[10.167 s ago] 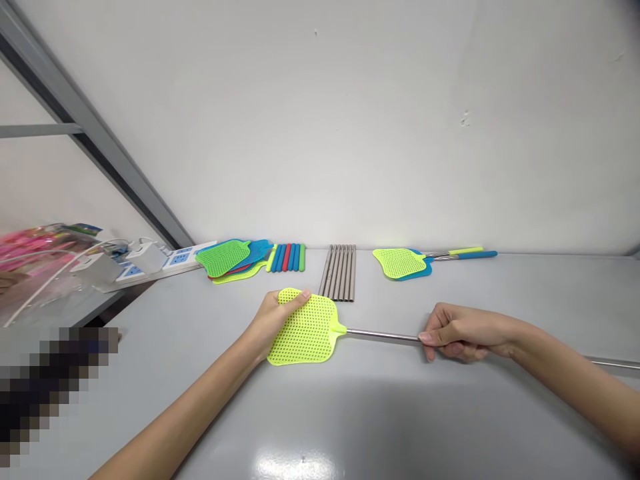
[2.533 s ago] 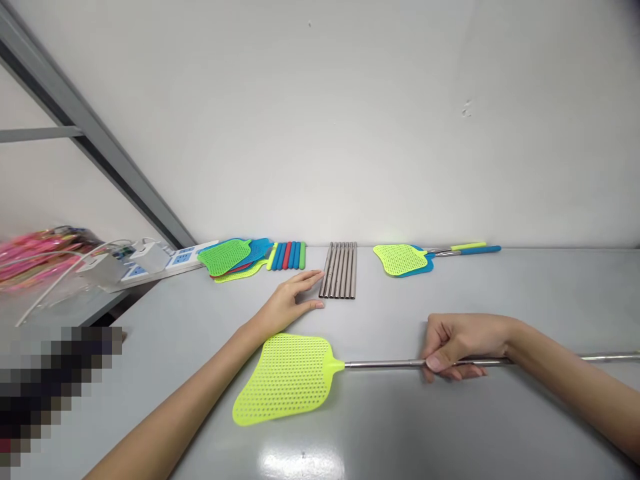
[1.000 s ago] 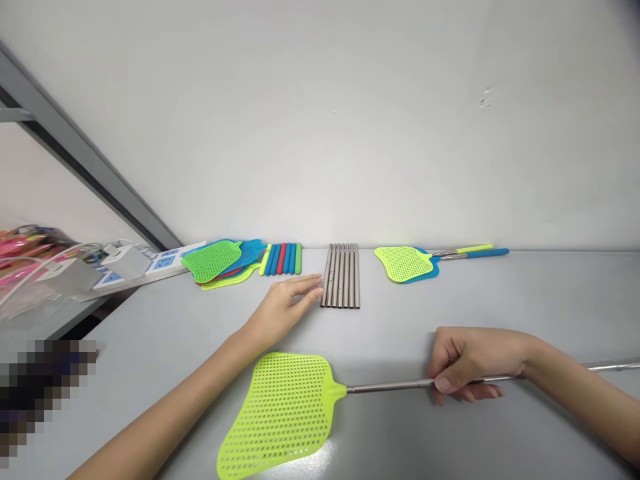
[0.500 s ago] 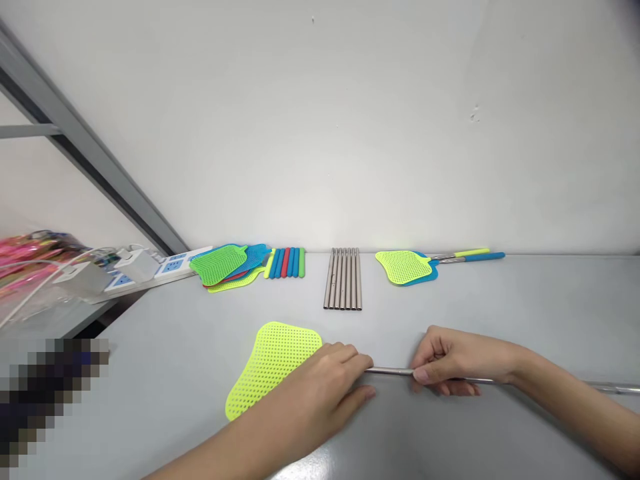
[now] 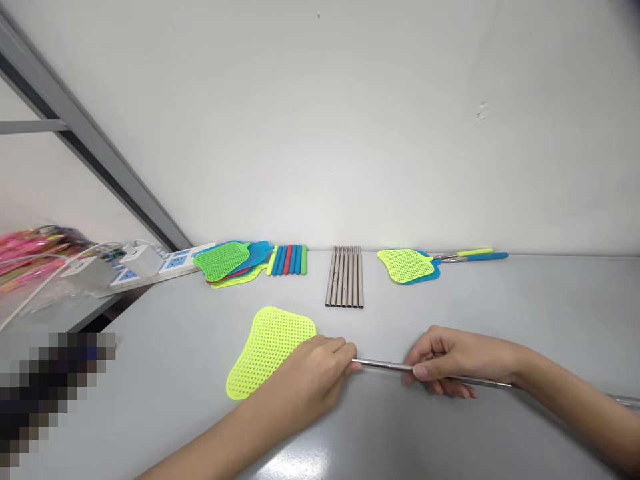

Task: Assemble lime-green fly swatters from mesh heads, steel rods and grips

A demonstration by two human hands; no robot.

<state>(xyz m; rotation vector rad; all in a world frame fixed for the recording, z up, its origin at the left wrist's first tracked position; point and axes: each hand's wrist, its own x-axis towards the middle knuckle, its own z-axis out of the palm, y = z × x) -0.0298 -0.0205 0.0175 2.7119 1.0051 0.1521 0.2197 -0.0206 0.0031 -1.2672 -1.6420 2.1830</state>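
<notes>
My left hand (image 5: 320,370) is closed around the neck end of a yellow-green fly swatter head (image 5: 273,350); its fingers hide where the head meets the thin metal rod (image 5: 383,365). The perforated head sticks out to the left of that hand, over the table. Farther right, my right hand (image 5: 445,363) pinches the same rod between thumb and fingers. Beyond it the rod runs on under my right wrist, its joint lines showing. Behind my hands stands a row of several metal tubes (image 5: 345,277), lying side by side on the table.
At the back left, several mesh swatter heads (image 5: 223,260) lie piled beside coloured handles (image 5: 287,260). Two assembled fly swatters (image 5: 407,265) rest at the back right against the wall. A power strip (image 5: 173,262) with chargers borders the table's left edge. A clear rod-like item (image 5: 625,401) lies far right.
My left hand has tightened its fingers around the neck and moved slightly left and up with the swatter head. More rod shows between my hands. My right hand stays nearly in place.
</notes>
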